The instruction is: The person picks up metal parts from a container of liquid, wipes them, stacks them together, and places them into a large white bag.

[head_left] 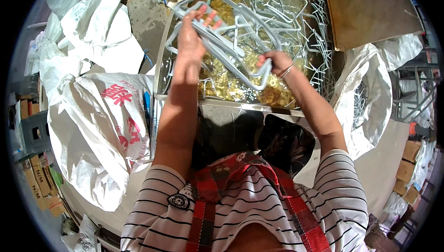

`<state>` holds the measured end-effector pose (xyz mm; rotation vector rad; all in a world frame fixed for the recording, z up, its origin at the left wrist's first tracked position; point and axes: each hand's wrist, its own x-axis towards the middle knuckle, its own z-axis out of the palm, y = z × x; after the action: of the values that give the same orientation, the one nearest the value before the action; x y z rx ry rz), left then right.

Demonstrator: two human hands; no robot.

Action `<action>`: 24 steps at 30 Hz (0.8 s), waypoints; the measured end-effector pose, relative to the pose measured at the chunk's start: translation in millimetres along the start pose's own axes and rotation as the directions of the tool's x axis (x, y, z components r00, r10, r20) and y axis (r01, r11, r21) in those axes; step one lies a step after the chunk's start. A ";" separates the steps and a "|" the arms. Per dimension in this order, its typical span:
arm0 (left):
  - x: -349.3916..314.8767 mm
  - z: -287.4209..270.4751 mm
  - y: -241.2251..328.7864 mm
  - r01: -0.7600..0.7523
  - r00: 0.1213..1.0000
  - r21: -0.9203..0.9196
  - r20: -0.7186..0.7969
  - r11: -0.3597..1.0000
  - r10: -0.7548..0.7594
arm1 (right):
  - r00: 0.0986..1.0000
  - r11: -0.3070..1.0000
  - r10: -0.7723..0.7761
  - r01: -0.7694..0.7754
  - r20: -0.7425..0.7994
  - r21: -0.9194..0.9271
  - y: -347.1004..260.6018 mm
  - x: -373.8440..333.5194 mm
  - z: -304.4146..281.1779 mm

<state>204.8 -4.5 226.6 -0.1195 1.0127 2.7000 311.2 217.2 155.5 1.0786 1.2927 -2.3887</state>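
Note:
My left hand (pixel 190 37) grips the upper end of a bundle of grey bent wire frames (pixel 231 43), held over a metal tank (pixel 159 74) of yellowish liquid. At the bundle's lower right end, my right hand (pixel 274 62) is closed around the same frames, with a bracelet on its wrist. More grey wire frames (pixel 286 11) lie piled in the tank and along its right side. Both forearms reach forward from my striped sleeves.
Large white sacks (pixel 97 127) stand to the left of the tank, another white sack (pixel 365 99) holding wire pieces to the right. A brown board (pixel 370 11) lies at the back right. Cardboard boxes (pixel 407 168) sit at the right edge, crates at the left.

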 end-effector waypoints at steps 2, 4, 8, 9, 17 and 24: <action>2.5 -14.4 23.5 0.129 0.989 -0.146 -0.057 0.981 -0.138 | 0.972 0.951 -0.163 0.110 -0.167 -0.290 -23.2 1.0 -55.5; 17.2 -40.8 34.1 -0.128 0.976 -0.258 -0.204 0.958 0.076 | 0.876 0.747 -0.408 0.159 -0.256 -0.645 -45.4 -11.8 -106.5; 1.4 -2.1 18.9 -0.136 0.991 0.032 0.007 0.990 0.136 | 0.494 -0.252 -0.796 0.253 0.348 -0.934 -89.7 -37.0 -155.5; 10.2 -17.2 15.4 -0.082 0.996 0.216 0.052 0.973 0.073 | 0.557 -0.257 -0.751 0.248 0.355 -0.934 -96.0 -48.0 -114.2; -30.7 27.0 -31.4 -0.112 0.858 0.512 0.483 0.852 -0.177 | 0.400 -0.513 -0.472 0.600 0.786 -0.614 -119.3 -77.1 69.5; -21.0 15.1 -23.4 0.108 0.971 0.620 0.102 0.777 -0.217 | 0.318 -0.344 -0.530 0.766 0.786 -0.542 -121.4 -39.1 71.4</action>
<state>231.4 18.0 226.6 0.1380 1.6726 2.0535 242.4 226.4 284.2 -0.6680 3.2042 -1.0452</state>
